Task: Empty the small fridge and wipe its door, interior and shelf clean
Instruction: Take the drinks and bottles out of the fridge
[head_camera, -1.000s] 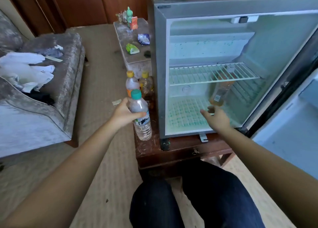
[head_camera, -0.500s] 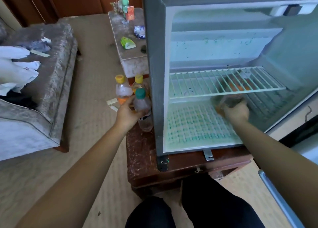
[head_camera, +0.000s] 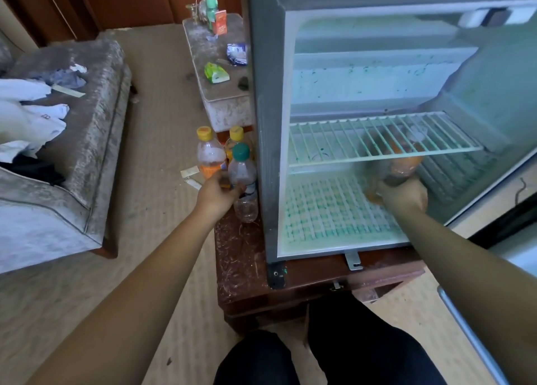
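The small fridge (head_camera: 267,123) stands open on a low wooden stand (head_camera: 241,271). Its wire shelf (head_camera: 343,143) spans the middle and the floor below shows green stains. Inside, under the shelf, my right hand (head_camera: 404,194) is shut on a blurred bottle with orange liquid (head_camera: 402,164). Left of the fridge, my left hand (head_camera: 216,194) grips a clear bottle with a green cap (head_camera: 242,178) that rests on the stand. Two yellow-capped bottles (head_camera: 209,155) stand just behind it.
The fridge door edge (head_camera: 470,335) runs along the lower right. A grey ottoman (head_camera: 220,94) with small packets sits behind the bottles. A grey sofa (head_camera: 72,158) with white cloths is at the left. Beige carpet lies between. My dark-trousered knees (head_camera: 319,355) are at the bottom.
My right hand reached deeper under the shelf and closed on the orange bottle. My left hand lowered the green-capped bottle onto the stand beside the fridge. The view moved closer.
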Demonstrator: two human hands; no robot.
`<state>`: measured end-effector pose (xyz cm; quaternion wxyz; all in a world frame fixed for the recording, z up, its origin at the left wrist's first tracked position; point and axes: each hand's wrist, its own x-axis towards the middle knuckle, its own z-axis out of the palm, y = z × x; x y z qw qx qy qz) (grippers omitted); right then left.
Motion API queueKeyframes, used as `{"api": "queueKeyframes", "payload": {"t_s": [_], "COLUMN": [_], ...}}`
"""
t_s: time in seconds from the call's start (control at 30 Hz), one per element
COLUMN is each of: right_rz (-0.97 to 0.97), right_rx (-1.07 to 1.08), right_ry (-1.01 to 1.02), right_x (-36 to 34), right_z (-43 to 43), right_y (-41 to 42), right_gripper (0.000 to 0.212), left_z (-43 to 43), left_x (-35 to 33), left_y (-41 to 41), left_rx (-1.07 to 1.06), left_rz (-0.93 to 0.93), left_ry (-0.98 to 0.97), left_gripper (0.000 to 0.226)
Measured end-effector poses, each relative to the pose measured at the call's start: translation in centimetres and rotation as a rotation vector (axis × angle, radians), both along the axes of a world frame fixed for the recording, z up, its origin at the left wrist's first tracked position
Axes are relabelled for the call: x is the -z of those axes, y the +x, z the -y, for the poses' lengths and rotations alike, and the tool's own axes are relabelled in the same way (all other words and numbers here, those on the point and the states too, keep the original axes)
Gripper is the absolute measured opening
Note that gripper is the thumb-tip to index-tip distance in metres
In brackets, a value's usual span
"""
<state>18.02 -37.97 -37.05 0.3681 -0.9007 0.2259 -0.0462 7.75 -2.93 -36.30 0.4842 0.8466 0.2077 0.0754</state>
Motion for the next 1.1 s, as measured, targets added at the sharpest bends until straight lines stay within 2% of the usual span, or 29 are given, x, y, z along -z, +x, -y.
{"api": "queueKeyframes", "payload": {"t_s": [0.1, 0.23, 0.33, 0.4, 0.5, 0.6, 0.73, 0.83, 0.93, 1.03, 1.1], "right_rz": [-0.005, 0.024, 0.114, 0.144, 0.180, 0.202, 0.256, 0.268, 0.165, 0.099, 0.060], "right_rx": [-0.086, -0.128, -0.225, -0.324, -0.489, -0.654, -0.799, -0.916, -1.061, -1.027, -0.963], "right_ry": [0.008, -0.070, -0.056, -0.070, -0.048, -0.051, -0.042, -0.072, -0.093, -0.090, -0.070], "right_x": [0.1, -0.9, -1.9, -2.5, -3.7, -5.1, -6.4, -6.8, -7.2, -6.7, -6.0], "right_z": [0.9, 1.3, 0.1, -1.2, -4.1, -7.6, -11.2, -12.5, -12.9, -11.9, -10.7], "right_y": [-3.5, -10.0, -15.6, -18.8, -22.5, -24.9, -26.4, -26.6, -25.6, -23.5, -21.8], "right_gripper": [0.039, 0.038, 0.032, 0.032, 0.031, 0.034, 0.038, 0.037, 0.044, 0.043, 0.039], "left_z": [0.1, 0.7, 2.2, 3.5, 5.6, 6.7, 5.8, 4.2, 2.7, 0.9, -0.4], "left_x": [-0.8, -3.2, -5.5, -7.2, -9.3, -10.3, -10.7, -10.6, -9.7, -8.0, -7.0], "left_y": [-1.2, -3.9, -7.2, -9.9, -13.6, -16.0, -17.6, -18.7, -19.2, -18.6, -17.3], "left_rx": [0.042, 0.058, 0.063, 0.208, 0.508, 0.598, 0.531, 0.496, 0.396, 0.260, 0.176], "left_rz": [0.009, 0.058, 0.083, 0.030, -0.118, -0.051, 0.102, 0.105, 0.057, -0.029, -0.053], "left_ry": [-0.016, -0.049, -0.055, -0.137, -0.207, -0.224, -0.163, -0.164, -0.184, -0.196, -0.144], "left_gripper": [0.042, 0.041, 0.021, 0.008, 0.032, 0.056, 0.067, 0.061, 0.060, 0.052, 0.056]}}
